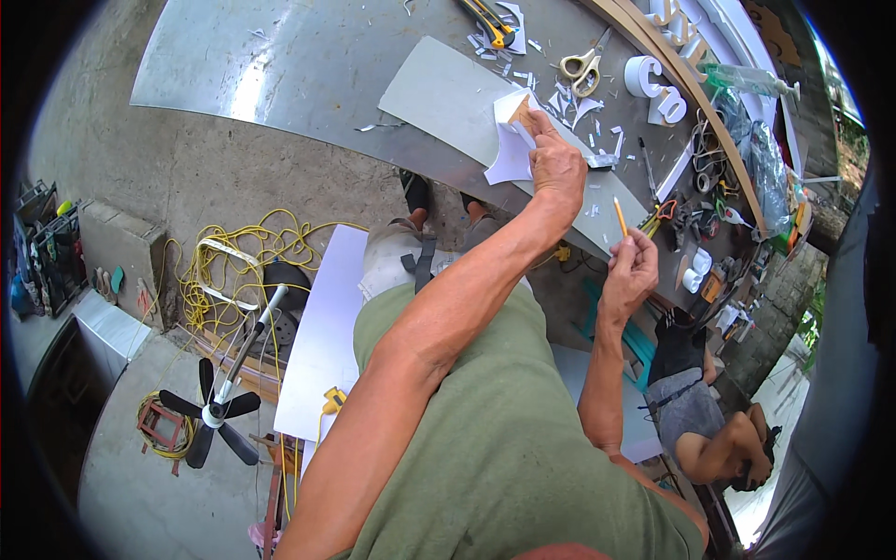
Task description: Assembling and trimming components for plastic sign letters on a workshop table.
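Note:
My left hand (pixel 558 168) is closed at a curved white sheet piece (pixel 509 157), its fingertips on a small brown piece (pixel 523 114) that lies over it. The white piece rests partly on a long grey board (pixel 439 89) on the metal table. To the right and nearer my body, my right hand (pixel 631 273) pinches a yellow pencil (pixel 620 217), its tip pointing up and away from me. A utility knife with a dark grip (pixel 602 161) appears beside my left wrist. Cream-handled scissors (pixel 582 73) and a yellow-black cutter (pixel 493 28) lie beyond, among white scraps.
The metal table (pixel 308 56) curves across the far side. White cut letters (pixel 656 89), a green bottle (pixel 742 78) and assorted tools (pixel 691 219) crowd its right end. A person (pixel 714 420) sits at lower right. Yellow cord (pixel 233 261) and a fan (pixel 213 411) are at left.

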Demonstrator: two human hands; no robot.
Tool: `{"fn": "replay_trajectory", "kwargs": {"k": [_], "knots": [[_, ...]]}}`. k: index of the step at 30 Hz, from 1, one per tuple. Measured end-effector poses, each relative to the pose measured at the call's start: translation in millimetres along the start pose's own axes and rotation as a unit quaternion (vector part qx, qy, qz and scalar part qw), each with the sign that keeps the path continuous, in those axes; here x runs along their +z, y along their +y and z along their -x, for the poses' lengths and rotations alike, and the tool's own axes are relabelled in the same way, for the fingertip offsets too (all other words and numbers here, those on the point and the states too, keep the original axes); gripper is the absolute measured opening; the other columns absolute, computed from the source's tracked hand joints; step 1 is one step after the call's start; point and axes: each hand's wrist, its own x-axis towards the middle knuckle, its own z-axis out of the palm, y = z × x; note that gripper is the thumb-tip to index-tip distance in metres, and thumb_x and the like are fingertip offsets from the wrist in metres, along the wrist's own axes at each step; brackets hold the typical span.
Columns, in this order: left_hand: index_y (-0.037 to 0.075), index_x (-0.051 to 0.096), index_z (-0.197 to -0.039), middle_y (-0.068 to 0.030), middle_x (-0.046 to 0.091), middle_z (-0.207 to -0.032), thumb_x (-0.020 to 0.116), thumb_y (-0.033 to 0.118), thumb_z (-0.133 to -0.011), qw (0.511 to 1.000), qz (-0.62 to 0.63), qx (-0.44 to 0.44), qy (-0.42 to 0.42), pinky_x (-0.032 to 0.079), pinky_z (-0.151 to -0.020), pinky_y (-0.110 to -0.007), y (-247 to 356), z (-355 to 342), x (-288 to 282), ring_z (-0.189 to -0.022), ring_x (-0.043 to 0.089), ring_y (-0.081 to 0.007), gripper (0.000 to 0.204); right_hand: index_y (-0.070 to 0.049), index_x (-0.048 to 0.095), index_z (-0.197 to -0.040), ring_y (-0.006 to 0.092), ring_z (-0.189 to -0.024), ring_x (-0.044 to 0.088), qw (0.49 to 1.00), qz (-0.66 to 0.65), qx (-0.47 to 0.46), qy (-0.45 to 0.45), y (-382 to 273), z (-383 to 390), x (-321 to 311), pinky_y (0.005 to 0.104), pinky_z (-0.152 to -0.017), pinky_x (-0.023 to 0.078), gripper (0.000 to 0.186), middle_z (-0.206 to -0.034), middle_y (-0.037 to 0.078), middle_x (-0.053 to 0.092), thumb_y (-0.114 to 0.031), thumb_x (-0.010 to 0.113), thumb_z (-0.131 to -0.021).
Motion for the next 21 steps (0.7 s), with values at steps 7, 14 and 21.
{"fn": "replay_trajectory", "kwargs": {"k": [7, 14, 21], "knots": [[-0.011, 0.069, -0.122, -0.0479, 0.042, -0.144, 0.067, 0.011, -0.086, 1.0, -0.014, 0.024, 0.004, 0.049, -0.046, -0.029, -2.9, -0.6, -2.9, -0.083, 0.065, -0.0207, 0.042, -0.003, 0.074, -0.116, 0.0054, -0.068, 0.056, 0.993, -0.029, -0.109, -0.016, -33.4, -36.0, -11.0, 0.0217, -0.059, 0.045, 0.021, -0.083, 0.0, 0.064, -0.005, 0.062, -0.099], [-0.011, 0.074, -0.109, -0.0508, 0.033, -0.148, 0.074, 0.008, -0.081, 0.995, 0.074, 0.037, 0.058, 0.063, -0.067, -0.033, -11.7, 7.5, -1.9, -0.089, 0.074, -0.0312, 0.034, -0.002, 0.076, -0.113, 0.0088, -0.074, 0.065, 0.981, -0.034, -0.058, -0.181, 14.6, -97.0, 52.7, 0.0256, -0.068, 0.054, 0.023, -0.085, 0.003, 0.067, -0.008, 0.074, -0.09], [-0.011, 0.073, -0.113, -0.0467, 0.034, -0.151, 0.073, 0.01, -0.082, 0.991, 0.108, 0.048, 0.058, 0.063, -0.064, -0.034, -25.9, 14.6, -2.6, -0.084, 0.078, -0.0303, 0.038, -0.002, 0.075, -0.116, 0.0113, -0.074, 0.067, 0.97, -0.023, -0.084, -0.228, 43.9, -94.3, 94.6, 0.0265, -0.071, 0.057, 0.035, -0.092, 0.006, 0.07, -0.014, 0.083, -0.084]]}}
